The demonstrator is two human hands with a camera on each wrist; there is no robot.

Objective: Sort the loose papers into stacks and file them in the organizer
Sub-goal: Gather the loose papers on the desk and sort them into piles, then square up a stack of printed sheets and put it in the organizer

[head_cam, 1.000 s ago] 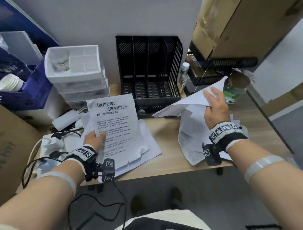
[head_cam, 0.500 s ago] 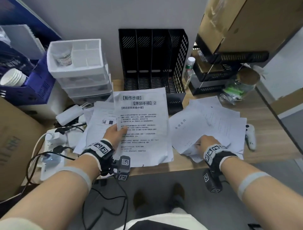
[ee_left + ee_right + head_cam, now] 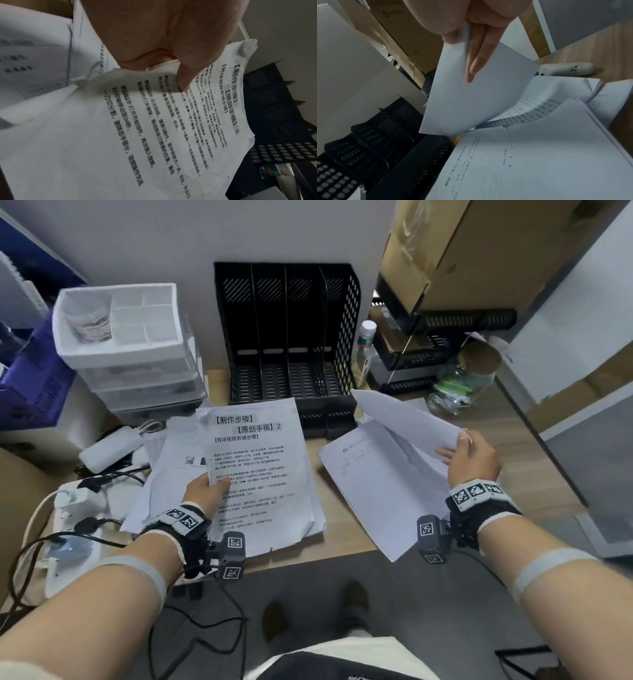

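A black mesh organizer [image 3: 291, 337] with several upright slots stands against the wall, seen again low right as the organizer [image 3: 283, 121] and low left as the organizer [image 3: 359, 148]. My left hand [image 3: 209, 491] pinches a printed stack [image 3: 263, 474] by its left edge, thumb on top; the same printed stack [image 3: 154, 135] fills the left wrist view under my left hand [image 3: 171, 60]. My right hand [image 3: 469, 457] pinches a lifted blank-backed sheet [image 3: 404, 419] above a loose paper pile [image 3: 383, 491]. In the right wrist view my right hand [image 3: 467, 37] holds the sheet [image 3: 471, 94] between thumb and fingers.
White plastic drawers [image 3: 130, 364] stand left of the organizer. A power strip with cables [image 3: 68, 508] lies at the left. A bottle [image 3: 364, 344], a jar [image 3: 466, 381] and cardboard boxes [image 3: 479, 251] crowd the right. A white controller [image 3: 565, 69] lies beyond the pile.
My right hand rose from the near edge of the right pile and now lifts one sheet at its far side. The left hand keeps its hold on the printed stack.
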